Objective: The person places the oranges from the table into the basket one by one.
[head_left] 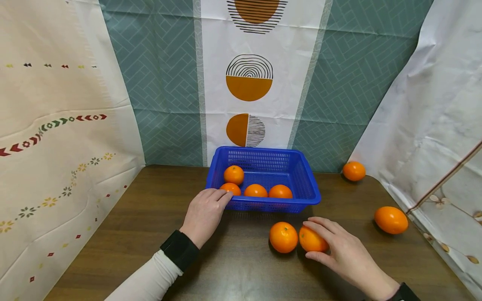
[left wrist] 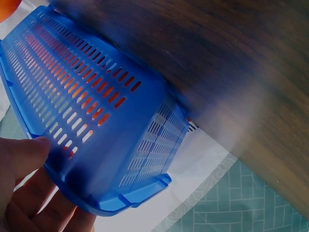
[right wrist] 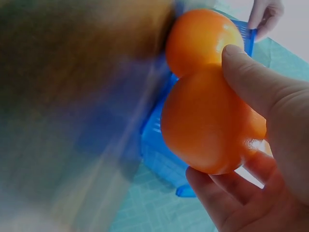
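My left hand (head_left: 204, 212) grips the front left rim of a blue plastic basket (head_left: 263, 204), the thumb outside the slotted wall and the fingers over the edge. Several oranges (head_left: 256, 190) lie along the basket's front and left side. In front of the basket, my right hand (head_left: 346, 253) holds an orange (head_left: 312, 240) between thumb and fingers. Just left of it sits another orange (head_left: 283, 237) on the table. The right wrist view shows the held orange (right wrist: 207, 121) large, with the thumb along one side and fingers curled at the other.
Two more oranges rest on the wooden table (head_left: 124, 234) at the right: one orange (head_left: 354, 171) by the back edge, one orange (head_left: 391, 220) near the right edge. Patterned cloths (head_left: 165, 83) hang behind and on both sides, and the basket stands close to the back one.
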The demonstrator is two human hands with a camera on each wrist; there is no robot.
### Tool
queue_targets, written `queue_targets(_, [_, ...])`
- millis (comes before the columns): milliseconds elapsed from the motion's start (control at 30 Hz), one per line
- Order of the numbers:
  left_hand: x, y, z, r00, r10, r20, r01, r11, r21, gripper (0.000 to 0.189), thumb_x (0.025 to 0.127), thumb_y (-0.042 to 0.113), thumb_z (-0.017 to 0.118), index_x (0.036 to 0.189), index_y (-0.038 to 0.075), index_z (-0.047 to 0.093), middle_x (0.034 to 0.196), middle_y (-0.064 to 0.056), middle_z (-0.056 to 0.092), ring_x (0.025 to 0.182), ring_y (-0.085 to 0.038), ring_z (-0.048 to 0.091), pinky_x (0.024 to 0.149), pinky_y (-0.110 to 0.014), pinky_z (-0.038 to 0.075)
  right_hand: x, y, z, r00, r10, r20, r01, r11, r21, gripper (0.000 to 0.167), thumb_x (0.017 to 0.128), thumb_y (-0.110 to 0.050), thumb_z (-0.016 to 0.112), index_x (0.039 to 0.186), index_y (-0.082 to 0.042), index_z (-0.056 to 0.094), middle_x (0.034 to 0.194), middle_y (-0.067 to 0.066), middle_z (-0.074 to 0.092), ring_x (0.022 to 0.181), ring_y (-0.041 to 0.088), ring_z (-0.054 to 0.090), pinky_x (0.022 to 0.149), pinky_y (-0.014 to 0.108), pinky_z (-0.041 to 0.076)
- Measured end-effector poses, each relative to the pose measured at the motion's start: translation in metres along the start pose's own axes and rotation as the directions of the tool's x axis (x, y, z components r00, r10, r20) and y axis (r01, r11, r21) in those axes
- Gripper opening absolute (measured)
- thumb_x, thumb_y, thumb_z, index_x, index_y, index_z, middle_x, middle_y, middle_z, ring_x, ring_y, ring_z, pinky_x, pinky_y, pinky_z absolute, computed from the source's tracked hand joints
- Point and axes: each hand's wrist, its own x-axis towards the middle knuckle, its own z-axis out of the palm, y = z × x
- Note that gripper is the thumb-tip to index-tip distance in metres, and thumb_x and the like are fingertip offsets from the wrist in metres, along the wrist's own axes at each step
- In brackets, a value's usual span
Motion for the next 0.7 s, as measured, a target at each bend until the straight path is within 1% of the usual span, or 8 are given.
queue_targets(300, [0.0,-0.001,0.0,1.0,0.001,0.004,-0.001,1.0,-0.01,0.036,0.094,0.004,0.088,0.129,0.009,0.081,0.121,-0.007,0.08,0.108,-0.025,0.075,0.106,-0.042,0.06,0.01,0.002,-0.014,0.999,-0.025,-0.036,0.025,1.0,0.0,0.076,0.079,-0.039,0.101,0.147,-0.024,0.069,0.148,-0.001,0.065,0.125,0.024,0.069,0.089,0.051,0.065])
queue_targets(500, [0.0,-0.001,0.0,1.0,0.001,0.002,-0.001,1.0,-0.009,0.036,0.093,0.005,0.089,0.128,0.009,0.081,0.12,-0.007,0.08,0.107,-0.025,0.075,0.106,-0.041,0.06,0.018,0.002,-0.022,0.999,-0.027,-0.037,0.027,1.0,-0.004,0.076,0.08,-0.04,0.1,0.147,-0.025,0.069,0.148,-0.001,0.065,0.125,0.023,0.069,0.089,0.05,0.065])
queue_targets(700, [0.001,-0.001,-0.001,1.0,0.0,0.004,0.0,1.0,-0.012,0.037,0.093,0.004,0.089,0.129,0.009,0.081,0.121,-0.007,0.08,0.108,-0.025,0.075,0.106,-0.042,0.06,0.027,0.004,-0.032,0.999,-0.029,-0.043,0.029,1.0,-0.002,0.075,0.08,-0.04,0.1,0.147,-0.023,0.069,0.147,-0.001,0.065,0.123,0.025,0.07,0.089,0.051,0.065])
